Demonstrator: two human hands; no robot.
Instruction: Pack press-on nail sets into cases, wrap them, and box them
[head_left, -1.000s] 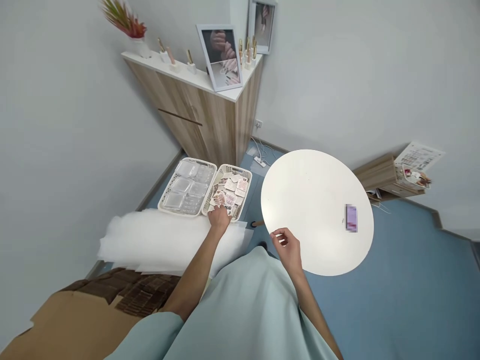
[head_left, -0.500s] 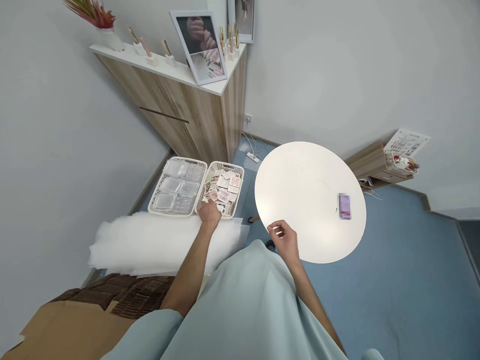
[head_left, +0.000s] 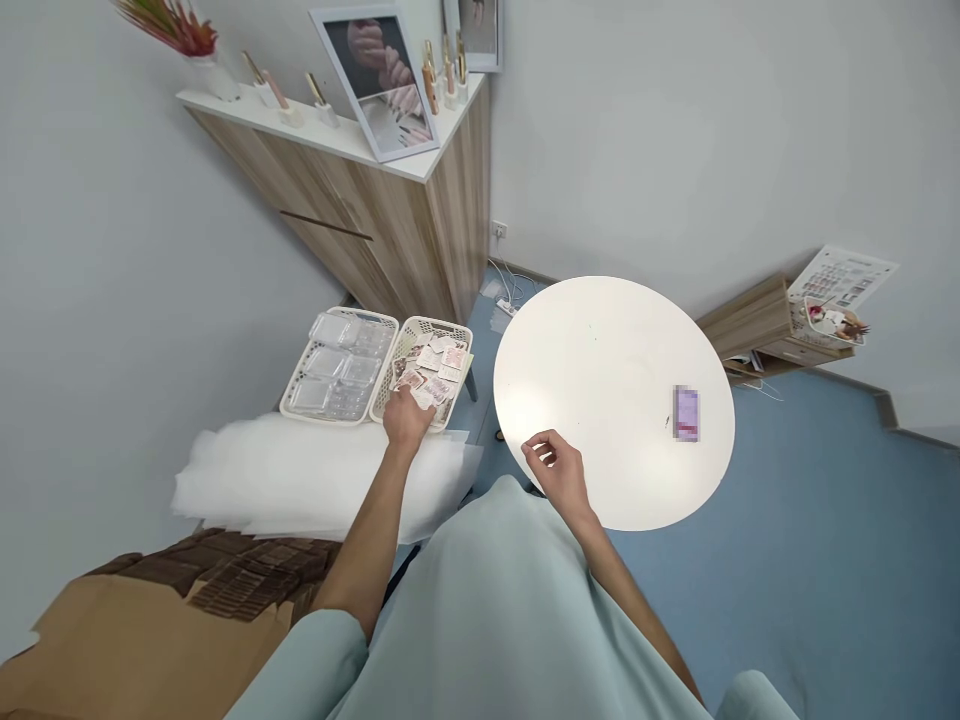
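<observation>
My left hand (head_left: 407, 416) reaches down into the smaller cream basket (head_left: 469, 352). Its fingers and thumb are bent around some small printed cards (head_left: 437, 388) in the heap; the fingertips are partly hidden among them. The cards are pale with pink and dark patterns. My right hand (head_left: 559, 470) hovers over the near left edge of a round white table (head_left: 600, 350). Its fingers are loosely curled with gaps between them, and I see nothing in them. Left of the card basket, touching it, a larger basket (head_left: 291, 385) holds clear plastic boxes (head_left: 341, 365).
A stack of white translucent sheets (head_left: 300, 475) lies in front of the baskets, beside an open cardboard box (head_left: 127, 640) with dark brown contents. A wood-grain cabinet (head_left: 390, 230) stands behind. A blurred purple item (head_left: 686, 414) lies on the table. Cables (head_left: 510, 285) run along the floor.
My left hand has closed in around the cards, its thumb now showing at the side. My right hand keeps nearly the same pose. The view has shifted slightly.
</observation>
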